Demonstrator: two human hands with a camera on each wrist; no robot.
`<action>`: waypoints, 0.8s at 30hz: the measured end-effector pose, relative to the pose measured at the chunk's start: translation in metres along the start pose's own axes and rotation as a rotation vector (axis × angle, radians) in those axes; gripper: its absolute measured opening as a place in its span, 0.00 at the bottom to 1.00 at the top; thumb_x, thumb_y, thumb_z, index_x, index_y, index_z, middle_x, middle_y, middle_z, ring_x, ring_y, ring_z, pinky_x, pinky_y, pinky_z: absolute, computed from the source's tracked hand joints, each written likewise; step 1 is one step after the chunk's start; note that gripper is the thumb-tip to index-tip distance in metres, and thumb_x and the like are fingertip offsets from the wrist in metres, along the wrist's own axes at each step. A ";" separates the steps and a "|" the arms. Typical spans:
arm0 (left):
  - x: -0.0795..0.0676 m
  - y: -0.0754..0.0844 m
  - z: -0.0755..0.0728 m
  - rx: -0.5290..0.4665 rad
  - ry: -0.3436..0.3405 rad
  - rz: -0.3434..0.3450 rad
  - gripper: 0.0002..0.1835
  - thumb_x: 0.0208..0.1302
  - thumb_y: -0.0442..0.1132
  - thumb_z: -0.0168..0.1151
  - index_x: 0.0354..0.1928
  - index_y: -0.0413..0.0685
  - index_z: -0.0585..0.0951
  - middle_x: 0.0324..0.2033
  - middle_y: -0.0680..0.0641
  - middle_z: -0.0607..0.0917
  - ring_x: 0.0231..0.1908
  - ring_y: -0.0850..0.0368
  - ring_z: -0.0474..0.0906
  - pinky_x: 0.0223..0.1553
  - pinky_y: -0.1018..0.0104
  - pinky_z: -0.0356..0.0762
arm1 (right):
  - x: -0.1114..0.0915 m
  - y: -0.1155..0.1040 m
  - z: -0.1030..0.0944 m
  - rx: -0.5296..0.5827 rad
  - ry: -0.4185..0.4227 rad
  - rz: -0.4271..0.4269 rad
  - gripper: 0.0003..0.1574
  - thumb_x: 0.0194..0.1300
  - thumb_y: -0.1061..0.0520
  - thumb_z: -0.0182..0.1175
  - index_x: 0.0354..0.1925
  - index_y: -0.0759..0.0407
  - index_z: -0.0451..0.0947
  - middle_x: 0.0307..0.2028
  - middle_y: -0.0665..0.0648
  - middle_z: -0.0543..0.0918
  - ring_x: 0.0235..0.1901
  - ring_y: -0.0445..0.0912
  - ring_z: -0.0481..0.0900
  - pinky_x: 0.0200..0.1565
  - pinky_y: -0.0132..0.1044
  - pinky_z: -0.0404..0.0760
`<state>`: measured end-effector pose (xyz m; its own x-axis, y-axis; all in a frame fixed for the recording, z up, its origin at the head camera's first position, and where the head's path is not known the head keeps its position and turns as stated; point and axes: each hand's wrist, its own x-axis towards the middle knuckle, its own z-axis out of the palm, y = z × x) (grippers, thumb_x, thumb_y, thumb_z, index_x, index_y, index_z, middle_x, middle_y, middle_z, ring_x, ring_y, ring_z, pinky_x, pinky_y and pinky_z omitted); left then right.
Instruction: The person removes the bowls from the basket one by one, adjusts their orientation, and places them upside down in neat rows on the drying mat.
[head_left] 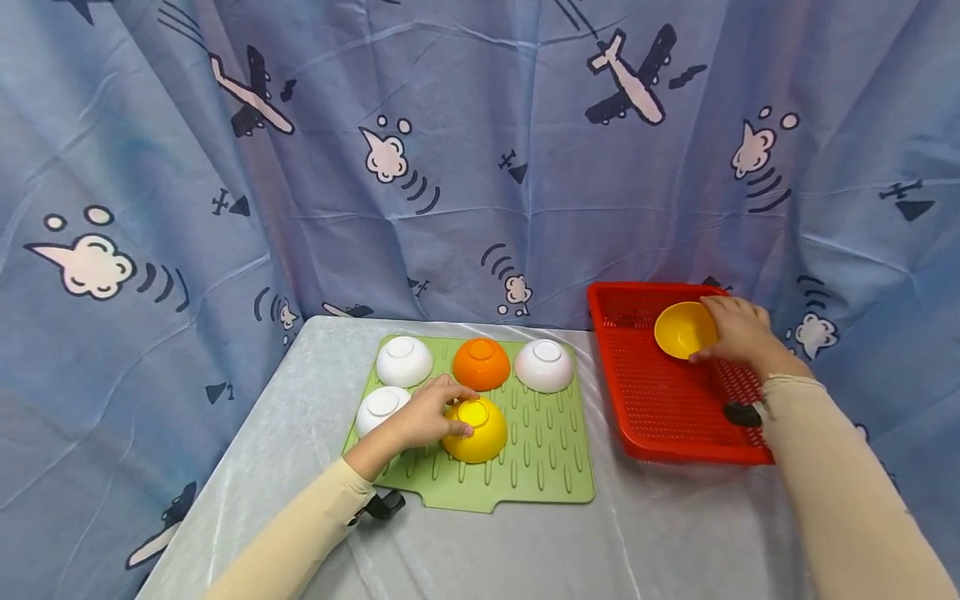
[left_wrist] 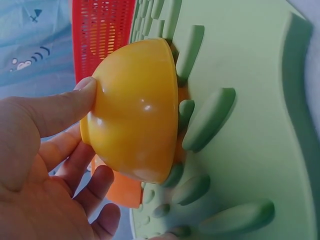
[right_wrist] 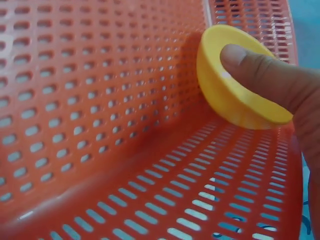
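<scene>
Upside down on the green drying mat (head_left: 542,482) sits a yellow bowl (head_left: 483,443). My left hand (head_left: 431,413) pinches this bowl near its base ring, with the thumb on one side and fingertips on the other; in the left wrist view its rim meets the mat's raised ridges. Inside the red basket (head_left: 693,454), my right hand (head_left: 744,335) grips a second yellow bowl (head_left: 682,333) by its edge. That bowl's hollow shows, and in the right wrist view the thumb (right_wrist: 260,70) lies inside it while the other fingers are hidden.
Also upturned on the mat are an orange bowl (head_left: 482,367), a pale pinkish bowl (head_left: 543,371) and two white bowls (head_left: 403,364), one partly behind my left hand. A grey cloth (head_left: 555,550) covers the table. A blue patterned curtain (head_left: 465,200) hangs behind.
</scene>
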<state>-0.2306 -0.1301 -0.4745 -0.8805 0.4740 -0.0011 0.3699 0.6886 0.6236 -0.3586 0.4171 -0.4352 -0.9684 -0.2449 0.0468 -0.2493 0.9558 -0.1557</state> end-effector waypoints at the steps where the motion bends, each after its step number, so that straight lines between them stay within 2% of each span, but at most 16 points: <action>1: 0.000 0.000 0.000 -0.002 0.000 0.000 0.28 0.57 0.45 0.78 0.60 0.53 0.83 0.43 0.51 0.77 0.49 0.54 0.72 0.53 0.54 0.69 | 0.000 0.002 0.001 -0.009 -0.008 0.004 0.74 0.45 0.38 0.81 0.74 0.75 0.54 0.70 0.79 0.58 0.68 0.75 0.49 0.63 0.74 0.46; 6: 0.001 -0.004 0.002 -0.001 0.001 0.005 0.28 0.57 0.47 0.78 0.61 0.53 0.83 0.41 0.51 0.76 0.48 0.54 0.71 0.51 0.56 0.69 | 0.001 0.008 0.005 -0.048 -0.027 0.013 0.79 0.44 0.34 0.81 0.73 0.78 0.52 0.69 0.81 0.57 0.68 0.76 0.48 0.64 0.74 0.44; 14: 0.001 -0.005 0.002 -0.012 0.007 -0.001 0.28 0.57 0.46 0.78 0.61 0.54 0.83 0.41 0.50 0.76 0.49 0.51 0.72 0.50 0.57 0.68 | 0.007 0.009 0.014 -0.088 0.004 0.005 0.82 0.38 0.30 0.81 0.73 0.78 0.55 0.67 0.80 0.61 0.67 0.75 0.49 0.66 0.76 0.37; 24: 0.000 -0.006 0.002 -0.006 0.013 0.000 0.28 0.57 0.46 0.78 0.60 0.54 0.83 0.41 0.52 0.76 0.48 0.53 0.71 0.51 0.56 0.68 | 0.012 0.004 0.021 -0.137 0.028 -0.045 0.78 0.38 0.40 0.84 0.72 0.78 0.55 0.67 0.79 0.61 0.68 0.74 0.50 0.67 0.76 0.34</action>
<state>-0.2319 -0.1329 -0.4800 -0.8845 0.4665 0.0091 0.3679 0.6852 0.6286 -0.3710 0.4149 -0.4563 -0.9554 -0.2849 0.0783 -0.2869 0.9578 -0.0163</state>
